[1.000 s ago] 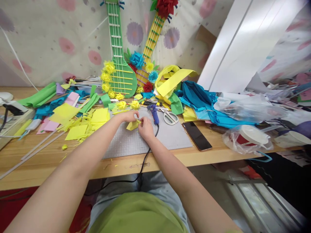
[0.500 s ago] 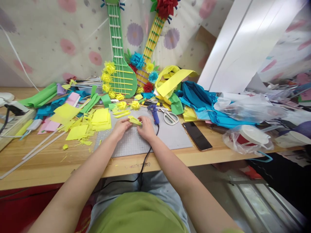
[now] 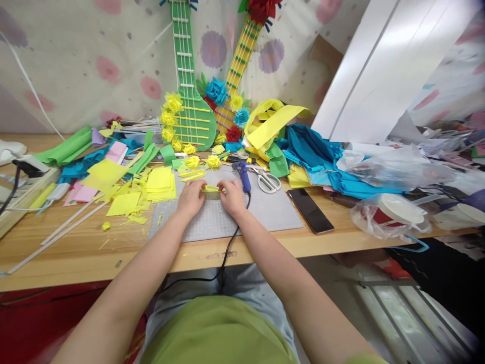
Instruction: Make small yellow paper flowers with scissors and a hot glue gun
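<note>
Between my two hands, above the grey cutting mat (image 3: 265, 215), is a narrow folded strip of yellow paper (image 3: 211, 189). My left hand (image 3: 191, 197) pinches its left end, and my right hand (image 3: 232, 196) pinches the right end. Just beyond my fingers lie several folded yellow paper strips (image 3: 192, 175) and finished yellow paper flowers (image 3: 212, 162). A purple glue gun (image 3: 242, 175) rests right of my right hand, beside white-handled scissors (image 3: 268, 183). Left of my left hand sits a stack of yellow paper squares (image 3: 160, 183).
A green paper lute (image 3: 194, 124) and a yellow one (image 3: 238, 55) lean against the wall. Blue crepe paper (image 3: 310, 146), a black phone (image 3: 310, 210) and a bagged cup (image 3: 394, 210) lie rightward. A black cord (image 3: 228, 247) crosses the mat and table edge.
My hands have turned the yellow paper strip from slanted to nearly level, and the left fingers have curled more around its end. The view has shifted slightly.
</note>
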Motion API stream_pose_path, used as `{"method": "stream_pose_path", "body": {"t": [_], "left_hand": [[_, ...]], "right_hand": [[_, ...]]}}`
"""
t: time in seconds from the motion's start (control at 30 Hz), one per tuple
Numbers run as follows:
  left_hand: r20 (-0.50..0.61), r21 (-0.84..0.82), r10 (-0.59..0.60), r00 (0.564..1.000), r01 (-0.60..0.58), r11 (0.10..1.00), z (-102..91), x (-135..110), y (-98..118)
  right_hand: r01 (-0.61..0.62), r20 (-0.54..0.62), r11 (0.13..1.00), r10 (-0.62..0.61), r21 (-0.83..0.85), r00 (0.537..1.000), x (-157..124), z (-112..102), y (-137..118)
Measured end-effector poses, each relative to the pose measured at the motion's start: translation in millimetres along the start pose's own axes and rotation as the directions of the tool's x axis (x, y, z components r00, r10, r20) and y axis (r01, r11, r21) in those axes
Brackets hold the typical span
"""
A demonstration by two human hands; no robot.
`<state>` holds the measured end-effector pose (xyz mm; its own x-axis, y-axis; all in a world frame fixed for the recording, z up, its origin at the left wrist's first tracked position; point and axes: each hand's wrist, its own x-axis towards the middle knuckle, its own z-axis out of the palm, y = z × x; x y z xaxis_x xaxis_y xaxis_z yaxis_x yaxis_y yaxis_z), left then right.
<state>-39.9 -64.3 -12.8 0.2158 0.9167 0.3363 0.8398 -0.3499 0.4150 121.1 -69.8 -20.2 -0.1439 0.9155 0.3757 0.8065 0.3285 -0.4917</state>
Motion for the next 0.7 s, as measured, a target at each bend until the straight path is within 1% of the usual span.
{"method": "stream_pose_path", "body": {"t": [0.07,0.17,0.27,0.4,0.53,0.6,0.7], "left_hand": [[0.013,0.079,0.001,1.000,-0.002,0.997,0.1,1.7,2.6],[-0.021,0.198,-0.005,1.000,0.009,0.980,4.1,1.1,9.5],[-0.011,0.244,-0.010,1.000,0.013,0.970,8.1,-2.2,14.5],[0.025,0.176,-0.044,0.999,0.039,0.984,6.0,-6.2,13.4],[0.005,0.061,-0.114,0.993,0.114,0.992,0.6,-7.8,8.1],[0.000,0.002,-0.141,0.990,0.141,0.990,-0.6,-7.6,5.4],[0.018,-0.047,-0.174,0.985,0.175,0.984,-0.7,-6.7,1.3]], "right_hand": [[0.020,0.000,1.000,-0.020,0.003,1.000,0.4,0.0,0.3],[0.032,0.002,0.999,-0.032,-0.015,0.999,0.3,-0.7,-1.0],[0.013,0.026,1.000,-0.013,0.012,1.000,-0.8,-0.1,-1.3],[-0.092,0.065,0.984,0.083,0.153,0.994,-0.7,4.5,4.6],[-0.209,0.098,0.917,0.187,0.339,0.977,2.5,9.3,11.3],[-0.236,0.117,0.885,0.206,0.401,0.972,3.6,10.1,12.3],[-0.246,0.133,0.872,0.208,0.423,0.969,3.6,9.4,11.8]]}}
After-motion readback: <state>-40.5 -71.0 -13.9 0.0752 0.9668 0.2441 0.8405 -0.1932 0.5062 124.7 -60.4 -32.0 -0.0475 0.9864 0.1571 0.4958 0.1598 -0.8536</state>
